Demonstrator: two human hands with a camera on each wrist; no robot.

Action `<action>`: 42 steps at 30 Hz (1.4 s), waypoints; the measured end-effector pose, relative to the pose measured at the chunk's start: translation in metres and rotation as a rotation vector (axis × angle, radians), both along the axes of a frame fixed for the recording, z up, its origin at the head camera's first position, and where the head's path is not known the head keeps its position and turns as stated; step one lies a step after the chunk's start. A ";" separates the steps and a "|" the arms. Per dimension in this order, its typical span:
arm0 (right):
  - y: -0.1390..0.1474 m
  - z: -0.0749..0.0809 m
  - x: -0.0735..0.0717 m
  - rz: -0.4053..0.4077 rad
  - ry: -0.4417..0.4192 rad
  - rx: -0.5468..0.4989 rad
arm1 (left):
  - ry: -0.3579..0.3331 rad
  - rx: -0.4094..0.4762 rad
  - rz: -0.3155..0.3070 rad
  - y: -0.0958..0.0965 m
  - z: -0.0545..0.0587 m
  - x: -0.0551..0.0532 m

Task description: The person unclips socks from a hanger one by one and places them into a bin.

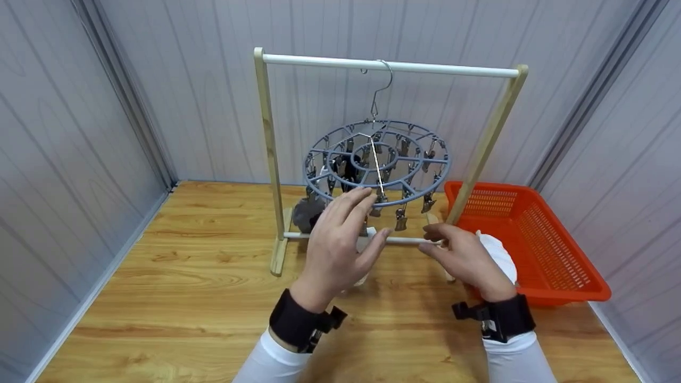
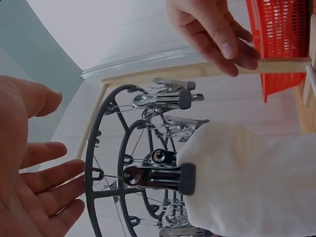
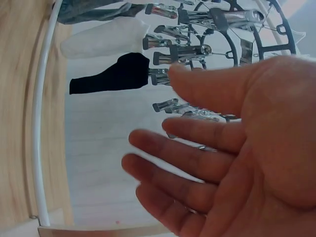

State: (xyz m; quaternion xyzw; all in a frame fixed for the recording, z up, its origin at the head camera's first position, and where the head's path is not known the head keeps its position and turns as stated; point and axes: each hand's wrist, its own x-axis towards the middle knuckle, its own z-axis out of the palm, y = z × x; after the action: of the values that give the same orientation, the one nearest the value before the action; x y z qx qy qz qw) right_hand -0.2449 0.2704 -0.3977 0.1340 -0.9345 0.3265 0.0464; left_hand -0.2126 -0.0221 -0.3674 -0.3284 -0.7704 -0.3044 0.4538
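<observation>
A round grey clip hanger (image 1: pixel 409 158) with metal clips hangs by its hook from a rack's white top bar (image 1: pixel 319 61). My left hand (image 1: pixel 338 244) is held at its near rim, fingers extended and thumb apart, nothing in the grasp. Close by in the left wrist view, a dark clip (image 2: pixel 158 177) bites the end of a white sock (image 2: pixel 242 182). To the right, below the hanger, my right hand (image 1: pixel 465 258) has loosely bent fingers around nothing. Beyond it in the right wrist view, a black sock (image 3: pixel 126 74) and another white sock (image 3: pixel 108 37) hang from clips.
An orange-red basket (image 1: pixel 569 229) stands on the right, partly behind the rack's wooden leg, with a white cloth item (image 1: pixel 500 255) at its near left side. Grey fabric (image 1: pixel 308 213) hangs at the hanger's left. Panel walls (image 1: pixel 213 106) enclose the wooden table (image 1: pixel 186 298).
</observation>
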 end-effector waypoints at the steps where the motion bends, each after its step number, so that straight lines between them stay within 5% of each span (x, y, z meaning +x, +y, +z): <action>1: -0.001 -0.001 0.000 0.015 0.001 -0.002 | 0.003 -0.003 0.012 -0.002 0.001 -0.001; 8: -0.007 -0.004 -0.001 0.054 -0.011 0.011 | -0.065 -0.043 0.187 -0.018 0.003 -0.003; 13: -0.010 -0.006 -0.001 0.062 -0.009 0.025 | -0.106 -0.090 0.232 -0.020 0.002 -0.003; 34: -0.027 -0.020 -0.006 0.133 -0.113 -0.011 | -0.052 -0.122 0.118 -0.012 0.002 -0.001; 42: -0.038 -0.041 -0.017 0.236 -0.162 -0.215 | -0.034 -0.127 0.058 -0.006 0.000 -0.002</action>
State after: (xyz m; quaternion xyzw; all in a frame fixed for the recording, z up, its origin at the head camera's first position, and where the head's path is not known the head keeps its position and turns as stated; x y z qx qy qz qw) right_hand -0.2622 0.2325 -0.4392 0.2100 -0.8726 0.4376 -0.0537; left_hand -0.2142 -0.0278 -0.3677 -0.3291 -0.8049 -0.2469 0.4276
